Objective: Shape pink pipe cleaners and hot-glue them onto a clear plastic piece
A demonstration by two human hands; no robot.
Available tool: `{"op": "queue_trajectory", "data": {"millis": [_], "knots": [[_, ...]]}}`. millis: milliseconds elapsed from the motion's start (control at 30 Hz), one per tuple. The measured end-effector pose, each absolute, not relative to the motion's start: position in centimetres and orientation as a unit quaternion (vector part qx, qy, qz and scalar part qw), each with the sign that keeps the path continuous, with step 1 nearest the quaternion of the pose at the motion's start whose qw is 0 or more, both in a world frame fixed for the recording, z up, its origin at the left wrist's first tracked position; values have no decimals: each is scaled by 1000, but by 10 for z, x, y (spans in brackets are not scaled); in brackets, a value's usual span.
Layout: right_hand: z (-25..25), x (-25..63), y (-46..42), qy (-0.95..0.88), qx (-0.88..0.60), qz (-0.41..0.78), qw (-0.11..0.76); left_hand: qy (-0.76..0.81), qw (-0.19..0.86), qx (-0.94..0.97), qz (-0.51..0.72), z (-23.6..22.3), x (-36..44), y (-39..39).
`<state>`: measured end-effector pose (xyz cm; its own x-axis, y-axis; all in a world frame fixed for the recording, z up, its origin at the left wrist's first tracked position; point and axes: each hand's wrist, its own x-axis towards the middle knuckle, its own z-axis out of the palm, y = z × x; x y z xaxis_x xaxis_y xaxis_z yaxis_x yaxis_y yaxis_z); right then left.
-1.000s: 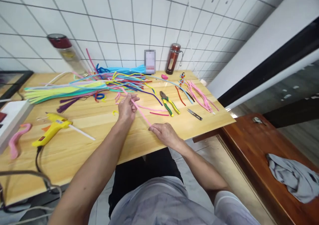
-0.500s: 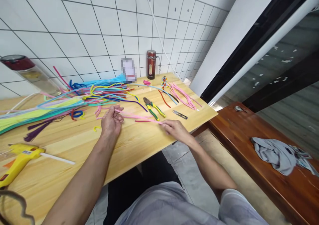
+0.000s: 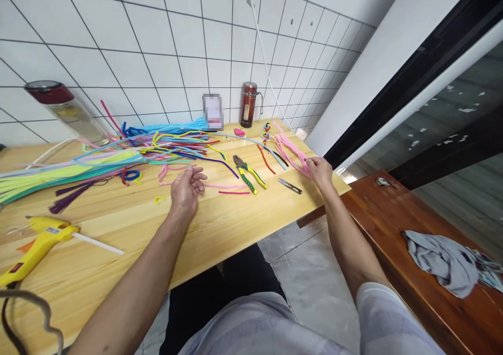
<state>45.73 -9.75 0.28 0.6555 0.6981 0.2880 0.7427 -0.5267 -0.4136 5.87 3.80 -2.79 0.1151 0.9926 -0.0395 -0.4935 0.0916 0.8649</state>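
Note:
My right hand [image 3: 320, 173] is closed at the near end of a bundle of pink pipe cleaners [image 3: 290, 148] by the table's right edge. My left hand [image 3: 187, 188] rests palm up over the table, its fingers loosely apart. Beside its fingertips lies a single pink pipe cleaner [image 3: 230, 186], with a short dark pink piece [image 3: 234, 192] just below. Between my hands are pliers with green and yellow handles [image 3: 250, 176] and small thread snips [image 3: 290, 186]. Short red [image 3: 266, 159] and light blue pipe cleaners [image 3: 277, 159] lie left of the bundle.
A large heap of coloured pipe cleaners [image 3: 118, 162] covers the table's back left. A yellow glue gun [image 3: 43, 242] lies at front left. Against the tiled wall stand a glass bottle [image 3: 73, 114] and a red flask [image 3: 248, 106]. A brown bench [image 3: 377, 208] adjoins on the right.
My right hand has let go of the pink pipe cleaner and moved right to the pink bundle. My left hand's fingers have opened, and the pink strand now lies on the table.

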Motion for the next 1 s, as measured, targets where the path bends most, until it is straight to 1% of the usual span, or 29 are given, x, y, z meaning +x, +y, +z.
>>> {"op": "queue_trajectory", "data": {"millis": [67,233,433,567,700,1000], "knots": [[-6,462,-90,-402,-887,-43,224,354,650,366,563,-28,59,38],[-21,462,-80,-401,-894,-54,192,369,636,386,557,-28,59,38],[-14,465,-47,-449,-877,-56,161,376,620,408,554,-27,59,36],[-8,466,-16,-436,-887,-33,151,387,615,415,548,-26,60,34],[-11,465,6,-414,-898,10,147,392,611,417,548,-26,59,35],[-17,474,21,-395,-900,3,183,404,608,413,544,-28,58,36]]}}
